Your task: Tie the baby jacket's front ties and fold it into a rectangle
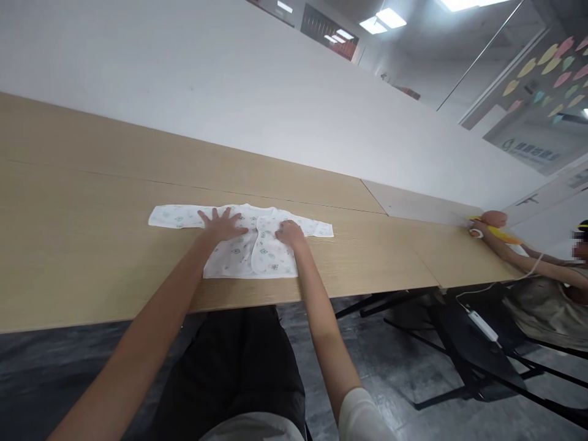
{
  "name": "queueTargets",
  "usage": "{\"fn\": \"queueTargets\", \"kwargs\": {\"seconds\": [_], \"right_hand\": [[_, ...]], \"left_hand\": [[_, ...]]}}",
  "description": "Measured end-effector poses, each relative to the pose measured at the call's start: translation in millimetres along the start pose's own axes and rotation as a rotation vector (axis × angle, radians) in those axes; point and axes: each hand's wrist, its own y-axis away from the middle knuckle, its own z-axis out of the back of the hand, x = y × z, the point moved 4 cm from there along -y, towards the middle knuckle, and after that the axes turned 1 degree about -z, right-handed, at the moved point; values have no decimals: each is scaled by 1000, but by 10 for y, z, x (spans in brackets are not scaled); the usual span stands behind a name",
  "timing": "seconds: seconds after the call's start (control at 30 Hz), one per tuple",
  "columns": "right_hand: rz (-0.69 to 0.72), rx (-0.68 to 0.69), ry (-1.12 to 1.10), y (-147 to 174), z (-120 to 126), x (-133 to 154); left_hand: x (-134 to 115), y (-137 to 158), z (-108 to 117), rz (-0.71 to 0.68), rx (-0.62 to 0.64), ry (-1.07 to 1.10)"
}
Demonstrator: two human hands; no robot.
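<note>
A white long-sleeved baby shirt (234,254) with small printed figures lies spread out on the wooden table, its sleeves stretched to both sides and its curved front flap laid over. My left hand (223,226) rests flat on the shirt's upper left part, fingers spread. On the upper right part, near the sleeve, my right hand (290,234) touches the cloth with its fingers bent inward and close together, closed on the fabric. Its fingertips are partly hidden.
The table (101,245) runs along a white partition (184,92), with its front edge near my legs. At the far right a person (546,275) holds a doll (493,218) at the table. A black chair (473,343) carries a white power strip (482,324) with a cable.
</note>
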Motion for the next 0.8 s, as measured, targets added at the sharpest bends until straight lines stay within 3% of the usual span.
{"fn": "queueTargets", "kwargs": {"seconds": [0.13,0.27,0.47,0.8], "right_hand": [[87,-94,-105,-209,199,186],[64,-116,-227,-417,123,416],[5,-83,-312,-457,-180,540],[-9,-194,-501,-453,-205,467]], "left_hand": [[-287,-90,94,-125,-83,60],[-456,-200,7,-94,-201,41],[-407,-225,-178,-146,-217,14],[-382,-232,-194,-150,-304,82]]}}
